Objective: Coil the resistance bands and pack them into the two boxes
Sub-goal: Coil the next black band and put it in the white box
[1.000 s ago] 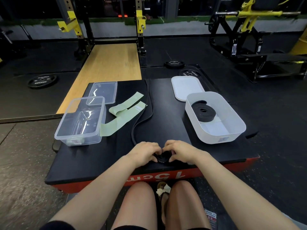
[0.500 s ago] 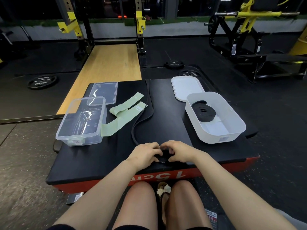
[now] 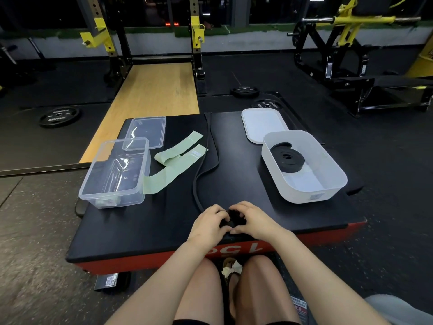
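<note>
— Two hands at the near edge of the worktop (image 3: 150,221): our left hand (image 3: 209,222) and right hand (image 3: 250,220) meet, fingers curled around the rolled end of the black band (image 3: 232,220).

— And the rest of that band?

— We see it run away from our hands as a long loop up the middle of the black pad, toward the far edge, with a bend partway.

— What about the boxes?

— On our right stands the white box (image 3: 328,160), and inside it lies a coiled black band (image 3: 287,158) at the far end. Its white lid (image 3: 262,124) lies flat just behind it. On our left stands the clear box (image 3: 98,184); we cannot tell what the small pale thing in its near corner is. The clear lid (image 3: 147,127) lies behind it, partly overlapped by the box.

— Any other bands?

— We see the green band (image 3: 171,170) lying loose and folded between the clear box and the black band, one end touching the clear box.
</note>
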`<state>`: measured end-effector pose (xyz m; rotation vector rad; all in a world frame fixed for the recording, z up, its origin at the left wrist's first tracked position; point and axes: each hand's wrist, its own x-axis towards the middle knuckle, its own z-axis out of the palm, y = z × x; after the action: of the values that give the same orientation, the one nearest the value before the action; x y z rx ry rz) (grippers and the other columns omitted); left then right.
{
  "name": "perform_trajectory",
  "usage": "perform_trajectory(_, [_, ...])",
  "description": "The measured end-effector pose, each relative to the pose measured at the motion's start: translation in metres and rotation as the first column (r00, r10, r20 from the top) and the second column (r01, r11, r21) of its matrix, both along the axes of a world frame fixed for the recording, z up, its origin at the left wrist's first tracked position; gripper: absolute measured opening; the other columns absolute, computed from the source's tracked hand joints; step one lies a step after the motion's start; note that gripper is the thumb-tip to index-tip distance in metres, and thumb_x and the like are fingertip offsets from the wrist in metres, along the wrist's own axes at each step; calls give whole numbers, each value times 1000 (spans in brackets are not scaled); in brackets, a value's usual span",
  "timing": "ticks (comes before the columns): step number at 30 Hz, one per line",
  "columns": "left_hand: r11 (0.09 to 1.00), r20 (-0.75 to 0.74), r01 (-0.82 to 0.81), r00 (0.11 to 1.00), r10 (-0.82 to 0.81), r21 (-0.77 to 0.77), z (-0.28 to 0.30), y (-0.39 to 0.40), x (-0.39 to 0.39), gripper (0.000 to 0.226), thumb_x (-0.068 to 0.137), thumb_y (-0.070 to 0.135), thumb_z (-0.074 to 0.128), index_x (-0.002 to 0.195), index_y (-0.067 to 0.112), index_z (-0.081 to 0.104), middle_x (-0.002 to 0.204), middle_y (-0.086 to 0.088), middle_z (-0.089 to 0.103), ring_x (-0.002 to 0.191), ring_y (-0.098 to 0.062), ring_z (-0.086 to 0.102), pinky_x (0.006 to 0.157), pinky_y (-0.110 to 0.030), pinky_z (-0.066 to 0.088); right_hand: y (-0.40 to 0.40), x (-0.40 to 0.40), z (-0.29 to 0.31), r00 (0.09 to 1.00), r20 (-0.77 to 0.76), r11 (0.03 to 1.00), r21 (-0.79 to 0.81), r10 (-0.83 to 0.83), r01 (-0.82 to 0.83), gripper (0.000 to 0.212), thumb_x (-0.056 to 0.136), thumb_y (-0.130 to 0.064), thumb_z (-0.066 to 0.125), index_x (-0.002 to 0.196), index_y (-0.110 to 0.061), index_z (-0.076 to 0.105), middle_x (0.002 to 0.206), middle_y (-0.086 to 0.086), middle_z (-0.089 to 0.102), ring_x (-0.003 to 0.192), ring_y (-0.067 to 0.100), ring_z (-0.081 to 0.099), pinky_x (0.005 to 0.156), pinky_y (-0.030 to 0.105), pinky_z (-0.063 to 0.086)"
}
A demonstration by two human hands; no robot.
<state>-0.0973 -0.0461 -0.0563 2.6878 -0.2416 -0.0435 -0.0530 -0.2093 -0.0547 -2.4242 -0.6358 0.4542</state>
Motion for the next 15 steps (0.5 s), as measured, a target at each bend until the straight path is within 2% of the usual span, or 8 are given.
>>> perform_trajectory(4, [991, -10, -119, 993, 119, -64, -1, -10, -5, 30, 85, 39, 64, 109, 21, 64, 114, 9, 50, 108, -10, 49, 93, -23, 42, 0, 3, 0, 999, -19, 999, -22, 34, -34, 73, 75, -25, 79, 139, -19, 45, 124, -4, 41, 109, 8, 41, 95, 16, 34])
perform_trajectory(7, [979, 35, -199, 979, 200, -39, 0, -18, -8, 31, 83, 43, 64, 107, 24, 65, 108, 9, 50, 106, -10, 48, 100, -22, 34, 1, 2, 0, 998, 10, 997, -51, 62, -61, 74, 73, -32, 79, 138, -21, 45, 119, -6, 38, 117, 12, 38, 102, 23, 34])
perform_trajectory(10, [978, 60, -208, 977, 207, 23, 2, -19, -7, 33, 81, 50, 62, 105, 27, 65, 106, 10, 49, 109, -10, 42, 101, -24, 28, 2, 1, -1, 995, 53, 994, -67, 84, -81, 75, 72, -38, 78, 137, -22, 45, 121, -6, 40, 118, 12, 39, 104, 29, 37])
perform_trajectory(15, [984, -66, -176, 982, 177, 12, 10, -14, 2, 31, 77, 48, 68, 97, 23, 66, 108, 7, 47, 109, -12, 43, 95, -26, 36, 2, 1, -3, 989, 115, 994, -75, 91, -83, 79, 70, -48, 77, 135, -18, 46, 123, -5, 43, 118, 13, 41, 103, 28, 36])
